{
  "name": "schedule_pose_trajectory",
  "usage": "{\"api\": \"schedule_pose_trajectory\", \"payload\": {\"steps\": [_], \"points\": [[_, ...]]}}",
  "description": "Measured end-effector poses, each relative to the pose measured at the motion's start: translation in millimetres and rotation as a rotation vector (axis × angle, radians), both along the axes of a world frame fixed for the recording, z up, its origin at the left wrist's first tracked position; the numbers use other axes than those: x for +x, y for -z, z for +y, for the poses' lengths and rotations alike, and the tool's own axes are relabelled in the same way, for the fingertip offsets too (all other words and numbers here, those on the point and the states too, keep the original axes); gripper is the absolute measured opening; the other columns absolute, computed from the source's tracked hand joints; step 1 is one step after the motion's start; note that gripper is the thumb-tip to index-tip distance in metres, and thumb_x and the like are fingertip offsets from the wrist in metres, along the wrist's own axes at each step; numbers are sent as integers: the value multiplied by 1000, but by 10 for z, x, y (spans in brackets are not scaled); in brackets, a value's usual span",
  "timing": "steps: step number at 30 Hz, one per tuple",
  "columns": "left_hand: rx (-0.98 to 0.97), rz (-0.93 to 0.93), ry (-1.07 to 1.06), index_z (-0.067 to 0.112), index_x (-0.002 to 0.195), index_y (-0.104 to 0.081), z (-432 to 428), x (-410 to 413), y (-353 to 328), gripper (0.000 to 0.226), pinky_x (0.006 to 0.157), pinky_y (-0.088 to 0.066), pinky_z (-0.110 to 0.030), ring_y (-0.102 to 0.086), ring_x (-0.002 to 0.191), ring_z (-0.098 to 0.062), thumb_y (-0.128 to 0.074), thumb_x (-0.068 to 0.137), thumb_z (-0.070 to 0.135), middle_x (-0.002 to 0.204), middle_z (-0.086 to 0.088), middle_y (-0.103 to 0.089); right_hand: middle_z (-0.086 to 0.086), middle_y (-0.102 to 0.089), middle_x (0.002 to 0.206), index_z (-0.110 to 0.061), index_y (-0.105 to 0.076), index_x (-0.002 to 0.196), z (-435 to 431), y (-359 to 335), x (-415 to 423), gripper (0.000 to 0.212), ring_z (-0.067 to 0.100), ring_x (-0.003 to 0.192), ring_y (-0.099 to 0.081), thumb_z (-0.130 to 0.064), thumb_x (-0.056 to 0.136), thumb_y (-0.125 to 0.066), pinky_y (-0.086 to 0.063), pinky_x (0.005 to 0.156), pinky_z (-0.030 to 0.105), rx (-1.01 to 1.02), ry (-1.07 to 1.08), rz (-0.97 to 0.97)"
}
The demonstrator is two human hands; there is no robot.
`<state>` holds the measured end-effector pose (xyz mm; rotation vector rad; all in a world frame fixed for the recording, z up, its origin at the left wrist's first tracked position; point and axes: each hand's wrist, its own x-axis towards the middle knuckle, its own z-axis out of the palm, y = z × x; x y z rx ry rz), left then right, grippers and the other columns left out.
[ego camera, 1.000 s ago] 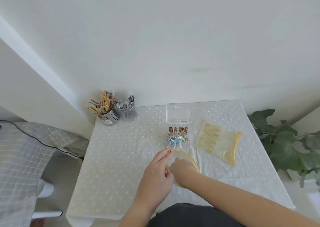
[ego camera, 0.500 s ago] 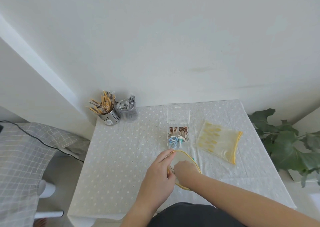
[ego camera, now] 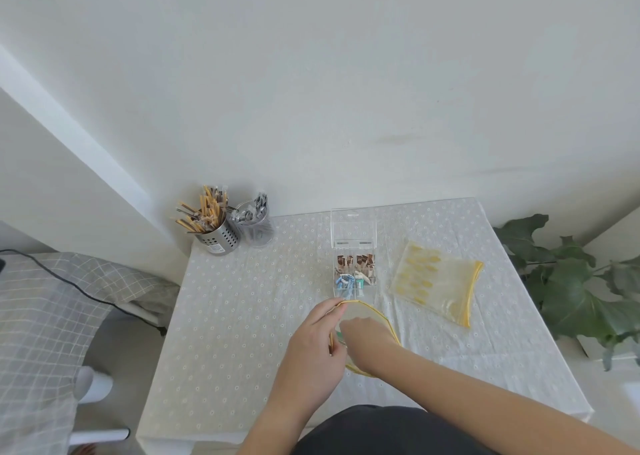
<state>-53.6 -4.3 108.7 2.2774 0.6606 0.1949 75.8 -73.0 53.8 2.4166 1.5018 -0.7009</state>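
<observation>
1. Head view: two yellow-rimmed pouches lie on the bench [ego camera: 242, 316]. The near pouch [ego camera: 360, 310] sits at the front middle, just before the box [ego camera: 354, 274]. The far pouch [ego camera: 436, 281] lies flat, right of the box.
2. The left hand [ego camera: 311, 347] pinches the near pouch's rim, its fingers [ego camera: 329, 310] holding the mouth open.
3. The right hand [ego camera: 369, 340] is inside that mouth. Its fingers are hidden, so I cannot tell their hold.
4. One clear box, lid up, holds small coloured bits.
5. Two cups stand at the back left: a metal cup [ego camera: 218, 239] and a clear cup [ego camera: 256, 232].
6. One plant [ego camera: 571, 281] stands right of the bench.
</observation>
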Motion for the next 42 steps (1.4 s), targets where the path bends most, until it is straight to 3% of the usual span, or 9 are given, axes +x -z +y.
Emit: {"api": "schedule_pose_trajectory", "payload": {"steps": [4,9,16,25,29,34,38,42], "points": [[-8,28,27,31,155,-53,-24,1,32,63,108,-51,-27,-43,140,10,-51,98,3,155,38,-36,9,-69,117,-6,-65,120,-42,89,-22,24,28,107,-69,-6,100,-53,-53,86,33,-75,-84,-42],[-12,36,28,32,155,-52,-36,-1,42,62,110,-50,-25,-35,144,15,-50,99,4,156,37,-36,11,-57,130,-6,-52,135,-57,271,-13,36,29,117,-63,-10,100,-56,-52,92,34,11,-37,-48],[-26,36,36,32,153,-54,-17,18,67,59,110,-51,-28,-39,144,9,-50,100,6,155,37,-37,7,-66,124,-8,-52,136,10,493,62,35,25,113,-66,-14,102,-48,-51,97,35,33,38,38],[-32,38,29,32,155,-52,8,38,66,61,110,-51,-27,-38,145,10,-49,100,6,156,36,-36,8,-68,114,-7,-63,120,39,455,110,24,27,106,-66,-14,101,-50,-51,92,35,-42,26,91],[-33,38,17,33,155,-52,38,53,55,61,109,-51,-27,-45,140,7,-49,100,6,156,36,-37,8,-69,111,-7,-64,117,58,437,84,23,27,104,-67,-13,102,-48,-52,92,36,-35,22,114],[-45,26,-10,31,154,-53,57,62,29,58,107,-51,-25,-55,130,1,-49,102,6,153,37,-39,3,-58,87,-11,-64,94,124,345,49,18,25,89,-64,-15,100,-48,-49,84,34,-8,26,151],[-39,28,-23,31,154,-53,76,59,46,60,107,-51,-25,-55,130,-2,-51,100,5,154,35,-40,1,-43,63,-15,-41,63,130,144,49,36,18,56,-44,-11,98,-50,-38,58,28,-14,-4,126],[-44,18,-44,31,154,-54,95,58,40,61,107,-50,-22,-46,138,8,-52,99,4,155,33,-40,0,-36,62,-16,-32,63,117,-56,93,39,14,51,-33,-11,96,-54,-26,47,25,-2,9,178]]}}
